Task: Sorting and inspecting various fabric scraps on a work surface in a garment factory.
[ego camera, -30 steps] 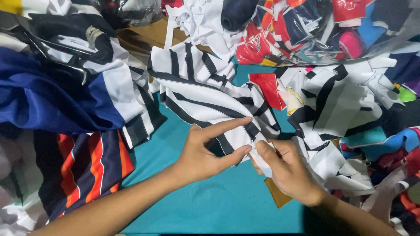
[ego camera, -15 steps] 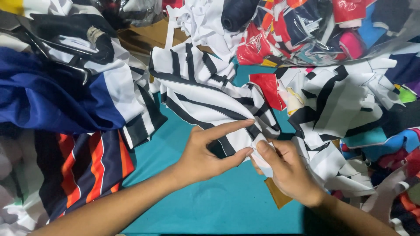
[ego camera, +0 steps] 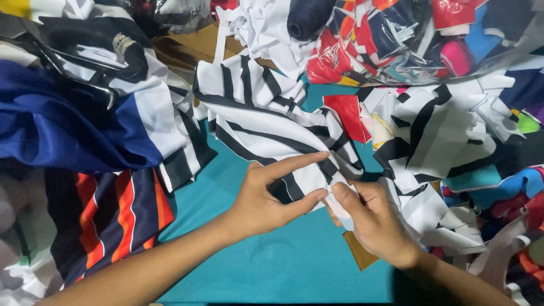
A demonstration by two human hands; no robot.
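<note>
Mid-fiddling: left hand and right hand both pinching the white-and-black striped fabric piece edge, probably needs separating next.

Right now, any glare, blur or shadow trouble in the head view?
Head view: both hands, left hand and right hand, sharp on the striped cloth; glare on the clear plastic bag top right; bottom right corner dark; no motion blur.

Two hands, one dark thread cone, one scissors.
</note>
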